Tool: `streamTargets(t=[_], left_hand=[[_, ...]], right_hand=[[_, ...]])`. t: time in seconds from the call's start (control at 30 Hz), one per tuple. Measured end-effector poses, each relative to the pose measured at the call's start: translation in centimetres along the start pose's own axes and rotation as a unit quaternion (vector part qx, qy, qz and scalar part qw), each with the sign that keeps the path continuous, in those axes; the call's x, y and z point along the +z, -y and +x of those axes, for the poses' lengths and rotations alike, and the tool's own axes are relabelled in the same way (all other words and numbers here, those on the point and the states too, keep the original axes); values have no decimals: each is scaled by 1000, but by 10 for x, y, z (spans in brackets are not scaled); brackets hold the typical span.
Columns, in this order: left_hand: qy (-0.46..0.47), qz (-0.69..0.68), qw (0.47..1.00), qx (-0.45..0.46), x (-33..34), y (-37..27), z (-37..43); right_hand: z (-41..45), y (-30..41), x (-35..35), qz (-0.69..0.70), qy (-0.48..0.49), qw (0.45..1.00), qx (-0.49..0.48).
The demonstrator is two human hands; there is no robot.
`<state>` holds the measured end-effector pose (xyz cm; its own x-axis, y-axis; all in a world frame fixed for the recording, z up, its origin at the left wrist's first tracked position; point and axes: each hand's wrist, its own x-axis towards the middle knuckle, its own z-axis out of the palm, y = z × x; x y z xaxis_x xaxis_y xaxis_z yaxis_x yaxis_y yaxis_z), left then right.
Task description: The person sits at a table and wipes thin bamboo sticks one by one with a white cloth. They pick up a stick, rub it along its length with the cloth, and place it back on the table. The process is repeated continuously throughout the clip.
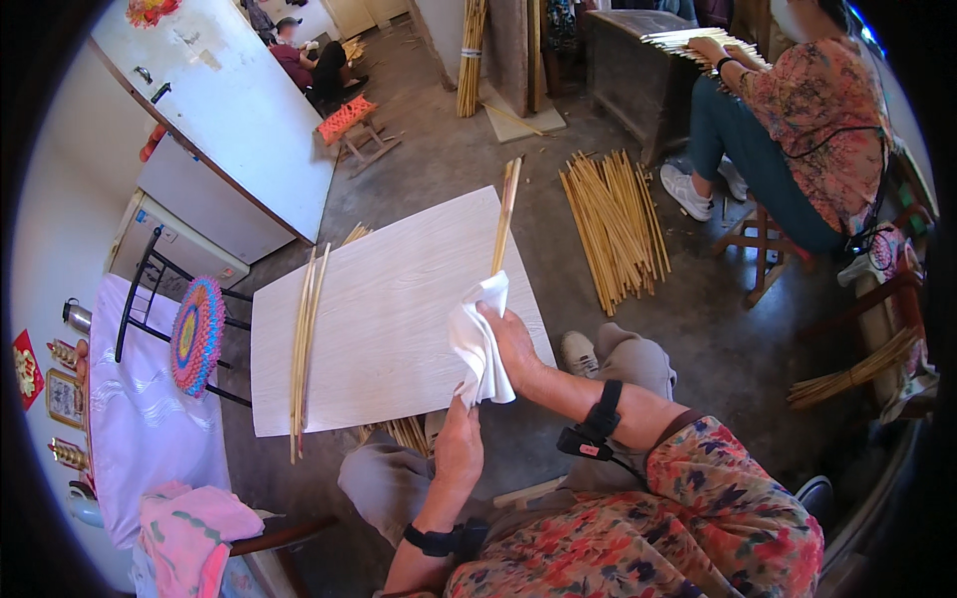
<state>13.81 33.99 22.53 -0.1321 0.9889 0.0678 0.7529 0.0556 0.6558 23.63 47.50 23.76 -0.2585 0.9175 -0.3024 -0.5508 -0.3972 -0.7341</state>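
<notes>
My right hand (pixel 512 340) is closed around a white cloth (pixel 482 351), which is wrapped about a few thin yellowish sticks (pixel 508 209), probably bamboo or reed. Their upper ends stick out past the cloth, over the right side of a pale wood-grain table (pixel 389 299). At the cloth's lower edge, my left hand (pixel 457 441) grips the near end of the sticks, its fingertips partly hidden. Several more sticks (pixel 303 351) lie along the table's left side, their near ends jutting over the edge.
A large pile of sticks (pixel 617 232) lies on the floor to the right. Beyond it, a seated person (pixel 815 127) handles sticks on a dark chest (pixel 628 82). A black-framed chair (pixel 198 336) with a colourful round cushion adjoins the table's left side. Another person (pixel 314 63) sits farther back.
</notes>
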Motion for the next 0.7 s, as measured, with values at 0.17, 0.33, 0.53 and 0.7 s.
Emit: streamTargets(t=[0.17,0.33,0.53,0.7], left_hand=[[39,52,997,46,-27,10,-29],[69,29,997,32,-62,31,-69],[129,-74,977,-152,-91,44,-106],[88,-354,896,-253,-85,33,-83]], right_hand=[[35,31,-20,4,-62,997,-49],[69,55,-56,102,-59,989,-92],[102,96,-96,204,-204,940,-182],[92,70,-77,226,-143,953,-145]])
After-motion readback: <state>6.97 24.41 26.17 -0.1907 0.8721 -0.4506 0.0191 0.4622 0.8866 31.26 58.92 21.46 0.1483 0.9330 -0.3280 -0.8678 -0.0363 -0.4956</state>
